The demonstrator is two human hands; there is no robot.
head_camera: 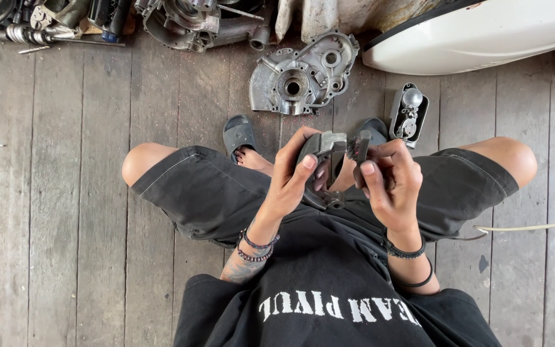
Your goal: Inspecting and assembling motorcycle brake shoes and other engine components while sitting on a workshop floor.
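Nearest to the camera is the black shirt (329, 295) of the person, who squats on a floor (65, 193) of grey wooden planks. Just beyond the shirt, between the knees, both hands meet around one thing. The left hand (293, 177) has its grip closed around a curved grey metal part (322, 151), which looks like a brake shoe; the thumb presses on its outer face and the fingers wrap behind it. To the right of this part, and touching it, the right hand (390, 180) pinches a small dark wire brush (359, 146) between thumb and fingers, its head laid against the upper end of the part.

As I judge it, the cleaning is in the middle: the top of the part looks pale and bare, while the lower end is darker, so some surface remains. Beyond the part, on the floor, lie a grey engine cover (303, 74) and, more to the right, a small open housing (408, 112).
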